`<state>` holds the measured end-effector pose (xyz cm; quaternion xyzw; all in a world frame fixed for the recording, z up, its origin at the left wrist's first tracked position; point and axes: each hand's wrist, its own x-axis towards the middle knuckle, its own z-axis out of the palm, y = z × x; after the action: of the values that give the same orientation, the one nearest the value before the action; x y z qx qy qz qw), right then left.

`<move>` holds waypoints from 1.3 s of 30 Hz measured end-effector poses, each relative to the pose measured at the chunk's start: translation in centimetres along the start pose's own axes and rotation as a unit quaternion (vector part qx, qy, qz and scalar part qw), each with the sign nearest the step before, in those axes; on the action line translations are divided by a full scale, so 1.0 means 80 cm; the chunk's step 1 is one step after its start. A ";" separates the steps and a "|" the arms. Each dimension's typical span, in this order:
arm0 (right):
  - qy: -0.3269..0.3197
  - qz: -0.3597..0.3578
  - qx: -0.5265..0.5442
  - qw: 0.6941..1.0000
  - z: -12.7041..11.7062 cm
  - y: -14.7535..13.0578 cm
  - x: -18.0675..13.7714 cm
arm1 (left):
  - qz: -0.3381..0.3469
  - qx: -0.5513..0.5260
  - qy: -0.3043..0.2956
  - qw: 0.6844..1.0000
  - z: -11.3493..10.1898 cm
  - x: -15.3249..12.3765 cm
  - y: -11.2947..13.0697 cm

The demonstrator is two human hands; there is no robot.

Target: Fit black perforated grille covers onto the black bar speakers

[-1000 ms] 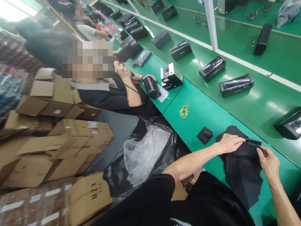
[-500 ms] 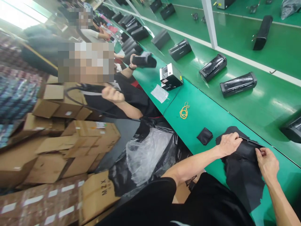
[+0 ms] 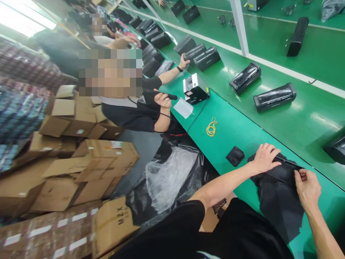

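Observation:
A stack of thin black cloth-like sheets lies on the green bench in front of me, with a folded flap along its far edge. My left hand rests on the left part of that flap, fingers stretched out and close together. At the flap's right end, my right hand pinches the edge of the black sheet between thumb and curled fingers. A small folded black piece lies just left of my left hand. Farther left is a loose coil of yellow cord.
A white-and-black box-shaped device with a cable stands on the bench beside a clear plastic bag. Black cylindrical speakers line the green conveyor. A co-worker holds a dark tool on my left. Cardboard boxes are piled behind.
My left hand's fingers have gone from gripping the flap's edge to lying stretched over it. The co-worker has put a speaker on the conveyor and brought the dark tool toward the bench.

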<state>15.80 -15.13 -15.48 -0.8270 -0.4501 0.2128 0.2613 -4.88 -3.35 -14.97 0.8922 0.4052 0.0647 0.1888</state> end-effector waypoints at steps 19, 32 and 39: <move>-0.001 -0.059 0.125 0.990 -0.017 -0.015 -0.030 | 0.110 -0.058 -0.021 0.992 -0.016 0.003 -0.004; -0.029 0.035 0.018 0.999 -0.002 -0.016 -0.013 | 0.126 0.006 0.016 0.992 0.011 -0.001 -0.009; -0.029 0.053 -0.025 0.998 -0.004 -0.028 -0.007 | 0.101 0.046 0.022 0.994 0.017 0.000 -0.003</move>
<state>14.27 -14.70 -13.82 -0.8493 -0.4185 0.2388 0.2158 -4.67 -3.60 -16.35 0.9345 0.3199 0.0848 0.1310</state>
